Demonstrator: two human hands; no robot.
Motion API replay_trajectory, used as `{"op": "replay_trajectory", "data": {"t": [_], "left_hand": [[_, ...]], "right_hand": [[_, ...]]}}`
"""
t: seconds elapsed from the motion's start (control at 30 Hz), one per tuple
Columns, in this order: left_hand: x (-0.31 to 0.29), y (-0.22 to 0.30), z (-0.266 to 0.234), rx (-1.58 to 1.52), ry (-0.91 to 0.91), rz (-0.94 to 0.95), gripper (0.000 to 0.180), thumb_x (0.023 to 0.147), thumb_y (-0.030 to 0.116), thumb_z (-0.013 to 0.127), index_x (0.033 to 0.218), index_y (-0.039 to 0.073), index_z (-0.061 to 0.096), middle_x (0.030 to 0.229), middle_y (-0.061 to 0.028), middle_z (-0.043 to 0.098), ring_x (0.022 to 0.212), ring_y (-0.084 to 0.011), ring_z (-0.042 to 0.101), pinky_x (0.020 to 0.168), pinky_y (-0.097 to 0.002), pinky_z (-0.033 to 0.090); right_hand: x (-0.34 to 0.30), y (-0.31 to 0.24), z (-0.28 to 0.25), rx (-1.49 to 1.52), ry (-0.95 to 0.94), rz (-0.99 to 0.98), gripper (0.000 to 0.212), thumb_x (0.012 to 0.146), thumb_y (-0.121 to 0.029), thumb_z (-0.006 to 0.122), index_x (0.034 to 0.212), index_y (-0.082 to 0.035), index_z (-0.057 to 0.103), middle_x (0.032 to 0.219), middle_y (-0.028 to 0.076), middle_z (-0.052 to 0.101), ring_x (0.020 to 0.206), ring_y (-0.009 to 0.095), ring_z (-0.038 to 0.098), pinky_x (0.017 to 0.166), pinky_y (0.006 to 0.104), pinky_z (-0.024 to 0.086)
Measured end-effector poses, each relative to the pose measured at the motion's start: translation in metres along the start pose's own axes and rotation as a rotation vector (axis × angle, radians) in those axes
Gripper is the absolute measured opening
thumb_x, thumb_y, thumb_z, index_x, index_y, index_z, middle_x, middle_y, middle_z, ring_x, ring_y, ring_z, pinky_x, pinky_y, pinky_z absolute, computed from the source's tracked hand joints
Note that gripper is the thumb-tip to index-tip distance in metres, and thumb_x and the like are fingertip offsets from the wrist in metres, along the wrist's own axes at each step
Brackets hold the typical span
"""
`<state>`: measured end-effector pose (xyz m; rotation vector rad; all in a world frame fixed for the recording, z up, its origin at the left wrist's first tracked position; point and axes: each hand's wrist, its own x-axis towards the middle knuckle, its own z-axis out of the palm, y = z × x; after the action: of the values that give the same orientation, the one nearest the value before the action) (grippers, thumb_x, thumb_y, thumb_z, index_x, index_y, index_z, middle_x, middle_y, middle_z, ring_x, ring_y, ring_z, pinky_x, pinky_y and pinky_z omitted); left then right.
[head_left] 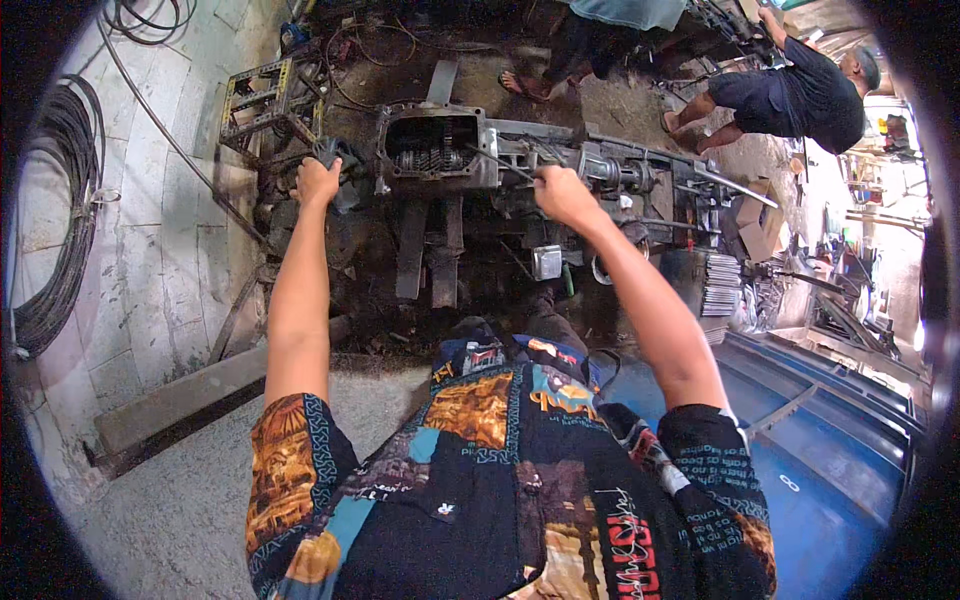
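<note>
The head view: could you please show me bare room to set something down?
The grey floor, between the long beam and the printed shirt, looks bare; so does the blue panel right of it. Around the gear housing is crowded: metal bars below, machine parts at right.

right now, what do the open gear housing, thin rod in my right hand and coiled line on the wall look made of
Open gear housing: metal, probably cast, dull and grimy, with a thick flanged rim. Thin rod: likely steel, dark, straight and slim. Coiled line: black rubber or plastic, judging by its smooth bends.
</note>
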<state>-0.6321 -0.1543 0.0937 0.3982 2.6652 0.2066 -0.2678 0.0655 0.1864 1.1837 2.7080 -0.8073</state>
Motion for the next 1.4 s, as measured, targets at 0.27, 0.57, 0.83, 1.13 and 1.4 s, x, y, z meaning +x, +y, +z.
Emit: {"op": "replay_trajectory", "data": {"t": [0.27, 0.57, 0.83, 1.13, 1.4], "left_hand": [[-0.099, -0.025, 0.064, -0.093, 0.742, 0.230, 0.066, 0.091, 0.049, 0.058, 0.128, -0.003, 0.046, 0.127, -0.0193, 0.049, 0.120, -0.0377, 0.046, 0.100, -0.0552, 0.033], [-0.160, -0.026, 0.179, 0.085, 0.195, 0.325, 0.065, 0.094, 0.048, 0.056, 0.133, -0.002, 0.042, 0.131, -0.0193, 0.045, 0.123, -0.0371, 0.043, 0.102, -0.0545, 0.034], [-0.125, -0.015, 0.207, 0.304, -0.226, 0.285, 0.095, 0.091, 0.051, 0.057, 0.152, 0.000, 0.006, 0.151, -0.0207, 0.026, 0.136, -0.0398, 0.031, 0.106, -0.0579, 0.031], [-0.133, 0.007, 0.189, 0.386, -0.442, 0.202, 0.100, 0.093, 0.053, 0.051, 0.151, 0.007, -0.016, 0.160, -0.0167, 0.004, 0.146, -0.0363, 0.014, 0.114, -0.0587, 0.021], [-0.136, 0.011, 0.186, 0.384, -0.409, 0.192, 0.099, 0.092, 0.052, 0.054, 0.153, 0.007, -0.010, 0.160, -0.0172, 0.008, 0.146, -0.0355, 0.017, 0.114, -0.0581, 0.021]], "right_hand": [[-0.084, -0.011, 0.012, 0.329, 0.158, 0.013, 0.029, 0.084, -0.003, 0.051, 0.108, 0.007, 0.064, 0.094, 0.031, 0.064, 0.090, 0.045, 0.063, 0.084, 0.0482, 0.050], [-0.149, 0.023, 0.003, 0.353, 0.145, 0.239, 0.038, 0.084, -0.001, 0.051, 0.120, 0.007, 0.059, 0.103, 0.032, 0.063, 0.096, 0.043, 0.064, 0.085, 0.0438, 0.051], [-0.133, 0.063, 0.005, 0.261, 0.184, 0.273, 0.038, 0.081, -0.006, 0.053, 0.116, 0.004, 0.064, 0.099, 0.032, 0.063, 0.094, 0.042, 0.065, 0.087, 0.0432, 0.051], [-0.112, 0.048, 0.003, 0.122, 0.137, 0.225, 0.038, 0.078, -0.006, 0.054, 0.113, 0.001, 0.067, 0.094, 0.033, 0.064, 0.090, 0.042, 0.066, 0.086, 0.0450, 0.052], [-0.077, 0.037, -0.004, -0.009, 0.058, 0.179, 0.017, 0.079, -0.004, 0.053, 0.084, 0.008, 0.064, 0.092, 0.034, 0.064, 0.090, 0.048, 0.064, 0.081, 0.0517, 0.053]]}}
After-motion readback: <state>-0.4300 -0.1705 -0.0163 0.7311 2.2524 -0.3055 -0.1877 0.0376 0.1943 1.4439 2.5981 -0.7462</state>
